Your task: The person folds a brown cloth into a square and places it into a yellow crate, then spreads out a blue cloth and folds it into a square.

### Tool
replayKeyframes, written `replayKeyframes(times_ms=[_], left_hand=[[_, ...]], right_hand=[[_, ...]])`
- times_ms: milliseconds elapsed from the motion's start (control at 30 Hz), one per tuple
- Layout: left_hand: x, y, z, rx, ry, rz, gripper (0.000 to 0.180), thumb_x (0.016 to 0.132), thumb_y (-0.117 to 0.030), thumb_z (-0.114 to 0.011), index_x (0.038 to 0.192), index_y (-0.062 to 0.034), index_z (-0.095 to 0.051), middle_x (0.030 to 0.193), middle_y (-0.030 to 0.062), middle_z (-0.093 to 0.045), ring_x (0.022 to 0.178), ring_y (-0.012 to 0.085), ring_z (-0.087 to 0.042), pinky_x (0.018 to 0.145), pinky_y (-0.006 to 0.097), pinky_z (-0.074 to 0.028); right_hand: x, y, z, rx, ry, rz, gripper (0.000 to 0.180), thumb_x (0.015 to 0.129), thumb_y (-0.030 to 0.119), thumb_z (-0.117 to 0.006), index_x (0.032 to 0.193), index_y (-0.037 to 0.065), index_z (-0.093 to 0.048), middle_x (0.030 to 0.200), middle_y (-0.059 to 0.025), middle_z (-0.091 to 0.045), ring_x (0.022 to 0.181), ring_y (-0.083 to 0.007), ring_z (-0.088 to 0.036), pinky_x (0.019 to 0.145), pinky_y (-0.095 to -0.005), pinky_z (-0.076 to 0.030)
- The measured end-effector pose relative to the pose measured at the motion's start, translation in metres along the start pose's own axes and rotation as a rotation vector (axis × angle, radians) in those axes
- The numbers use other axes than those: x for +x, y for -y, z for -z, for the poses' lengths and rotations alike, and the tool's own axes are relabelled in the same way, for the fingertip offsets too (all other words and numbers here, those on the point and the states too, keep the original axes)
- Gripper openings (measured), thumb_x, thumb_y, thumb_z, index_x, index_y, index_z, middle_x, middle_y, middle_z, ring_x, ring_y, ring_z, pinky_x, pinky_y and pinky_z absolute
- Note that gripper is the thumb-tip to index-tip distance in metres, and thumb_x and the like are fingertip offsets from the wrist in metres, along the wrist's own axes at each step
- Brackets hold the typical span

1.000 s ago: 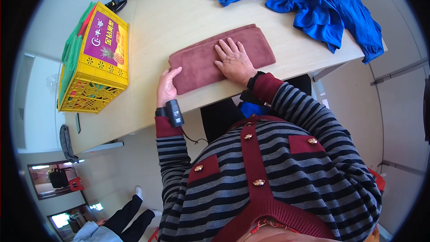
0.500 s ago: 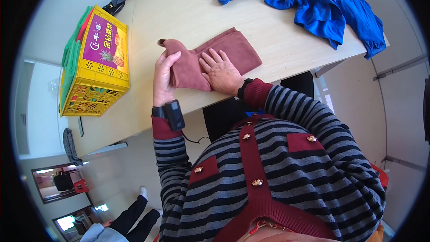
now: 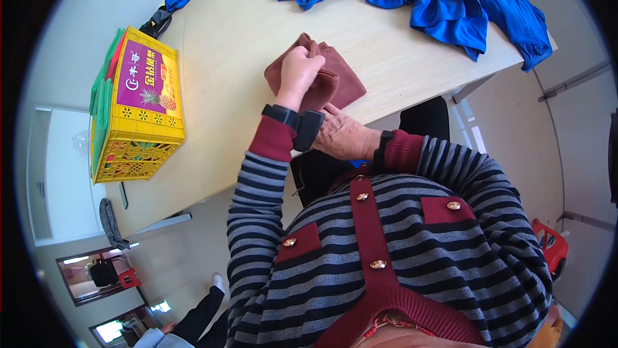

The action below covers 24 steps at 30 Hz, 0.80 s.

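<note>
A reddish-brown cloth (image 3: 351, 87), folded into a small pad, lies near the table's front edge. My left hand (image 3: 301, 74) is closed on its upper layer, bunching the fabric and lifting part of it. My right hand (image 3: 347, 134) is at the table edge, its fingers bent in at the cloth's near end and seemingly pinching it. The left wrist and its black strapped device partly hide those fingertips.
A yellow plastic crate (image 3: 138, 129) holding green and red cloths stands on the left of the table (image 3: 225, 32). Blue fabric (image 3: 444, 10) is heaped at the far right. A dark strap (image 3: 156, 23) lies behind the crate. Another person's legs (image 3: 203, 312) show at lower left.
The left hand has moved right and folded the cloth's left part over. The right hand has slid from flat on top of the cloth to its near edge. The cloth is now more compact.
</note>
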State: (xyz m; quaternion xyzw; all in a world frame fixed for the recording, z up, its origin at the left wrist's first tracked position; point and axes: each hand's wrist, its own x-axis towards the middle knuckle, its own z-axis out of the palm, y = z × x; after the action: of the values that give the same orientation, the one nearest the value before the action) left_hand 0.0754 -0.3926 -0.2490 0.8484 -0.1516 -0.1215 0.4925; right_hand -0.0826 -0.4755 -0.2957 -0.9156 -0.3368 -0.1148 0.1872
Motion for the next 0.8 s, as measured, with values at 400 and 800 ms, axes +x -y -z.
replayKeyframes(times_ms=[400,800], left_hand=[[-0.032,-0.008,-0.019,-0.032,-0.091,-0.022,0.027,0.094,-0.022,-0.067,0.089,0.0036,-0.061,0.073,0.0129,-0.066,0.07,0.0247,-0.069,0.063,0.035,-0.055],[-0.075,0.076,0.01,0.602,-0.103,-0.435,0.053,0.105,-0.03,-0.048,0.15,-0.0025,-0.042,0.159,0.0182,-0.035,0.149,0.0363,-0.028,0.122,0.046,-0.024]], right_hand=[[-0.012,-0.007,-0.013,0.029,0.105,-0.107,0.046,0.087,0.032,-0.063,0.126,0.008,-0.061,0.124,-0.0102,-0.059,0.123,-0.0297,-0.052,0.114,-0.0462,-0.032],[-0.015,-0.012,-0.002,-0.06,0.108,-0.05,0.067,0.086,0.037,-0.067,0.14,0.0,-0.051,0.144,-0.0178,-0.05,0.134,-0.0343,-0.046,0.118,-0.0482,-0.029]])
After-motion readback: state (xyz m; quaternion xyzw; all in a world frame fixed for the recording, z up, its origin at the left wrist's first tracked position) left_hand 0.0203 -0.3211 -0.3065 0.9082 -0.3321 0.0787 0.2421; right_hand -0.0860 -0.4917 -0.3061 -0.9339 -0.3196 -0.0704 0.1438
